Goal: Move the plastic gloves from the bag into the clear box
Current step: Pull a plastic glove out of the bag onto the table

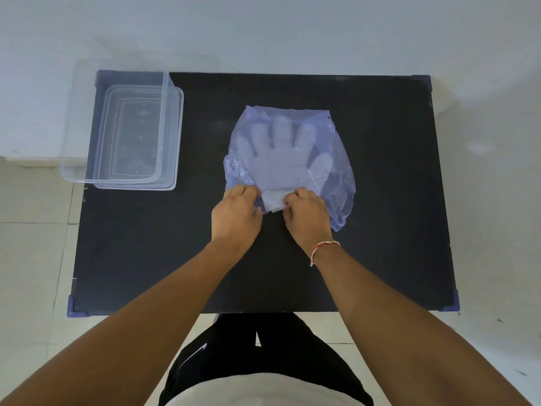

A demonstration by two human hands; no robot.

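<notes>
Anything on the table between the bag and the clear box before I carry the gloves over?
No. In the head view, only bare black table lies between the bag and the clear box. The gloves are inside the bag.

I count one black bench, one clear box, one blue bag of gloves, and two hands: left hand, right hand.

black table, clear box, bag
</notes>
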